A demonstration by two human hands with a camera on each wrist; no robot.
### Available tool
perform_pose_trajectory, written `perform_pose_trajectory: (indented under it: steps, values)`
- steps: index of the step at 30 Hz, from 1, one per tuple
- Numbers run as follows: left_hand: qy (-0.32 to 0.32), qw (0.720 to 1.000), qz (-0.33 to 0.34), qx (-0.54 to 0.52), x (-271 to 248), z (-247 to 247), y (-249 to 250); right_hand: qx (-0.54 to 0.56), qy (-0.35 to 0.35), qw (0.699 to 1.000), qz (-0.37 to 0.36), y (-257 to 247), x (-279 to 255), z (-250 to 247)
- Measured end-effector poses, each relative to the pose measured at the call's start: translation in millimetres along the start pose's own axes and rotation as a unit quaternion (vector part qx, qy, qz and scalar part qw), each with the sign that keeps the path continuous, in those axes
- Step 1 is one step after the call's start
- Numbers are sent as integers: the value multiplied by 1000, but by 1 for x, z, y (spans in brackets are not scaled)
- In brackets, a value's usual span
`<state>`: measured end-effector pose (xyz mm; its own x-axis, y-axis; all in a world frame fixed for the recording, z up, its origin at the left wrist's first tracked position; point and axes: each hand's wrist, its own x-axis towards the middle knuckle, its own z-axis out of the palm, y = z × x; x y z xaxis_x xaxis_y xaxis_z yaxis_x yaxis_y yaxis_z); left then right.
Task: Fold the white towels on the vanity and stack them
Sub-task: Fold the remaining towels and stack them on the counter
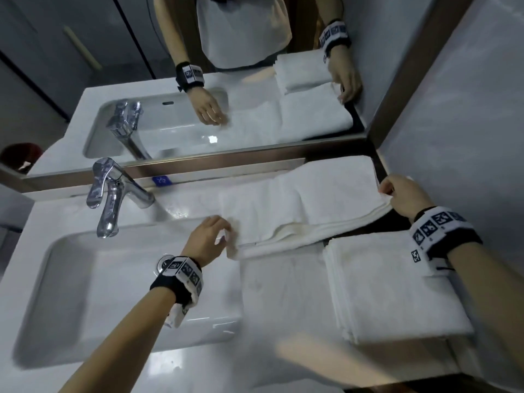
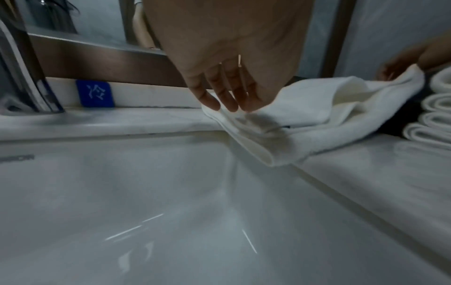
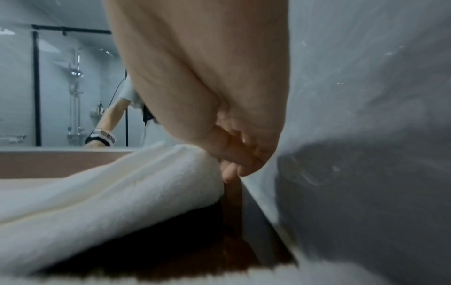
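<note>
A long white towel (image 1: 306,205), folded lengthwise, lies across the back of the vanity from the sink's right rim to the side wall. My left hand (image 1: 224,236) pinches its left end, which hangs over the basin edge; in the left wrist view the fingertips (image 2: 227,104) sit on that end of the towel (image 2: 329,108). My right hand (image 1: 390,192) grips the right end next to the wall, fingers curled (image 3: 234,164) round the towel's edge (image 3: 122,192), which is lifted a little. A stack of folded white towels (image 1: 397,290) sits nearer me on the right, under my right forearm.
The white sink basin (image 1: 85,279) lies at the left with a chrome faucet (image 1: 110,194) behind it. A mirror (image 1: 198,109) runs along the back and a grey wall (image 1: 467,137) closes the right side. A blue tag (image 2: 95,93) sits on the back ledge.
</note>
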<state>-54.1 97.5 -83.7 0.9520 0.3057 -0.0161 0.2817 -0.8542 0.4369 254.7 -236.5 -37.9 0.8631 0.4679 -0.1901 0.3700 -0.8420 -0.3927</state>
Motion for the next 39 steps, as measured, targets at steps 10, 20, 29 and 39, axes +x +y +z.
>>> perform_pose_trajectory:
  steps: [10, 20, 29, 39]
  values:
    - [-69, 995, -5, 72, 19, 32, 31, 19, -96, 989, 111, -15, -5, -1]
    - [-89, 985, -24, 145, 56, 13, 34, 114, -2, 986, 119, -38, 1, 8]
    - [165, 983, 40, 66, 41, -33, 34, 231, 76, 964, 107, -37, 10, -20]
    - [-38, 997, 24, 63, 2, 30, 32, 109, -5, 989, 104, -24, -9, -1]
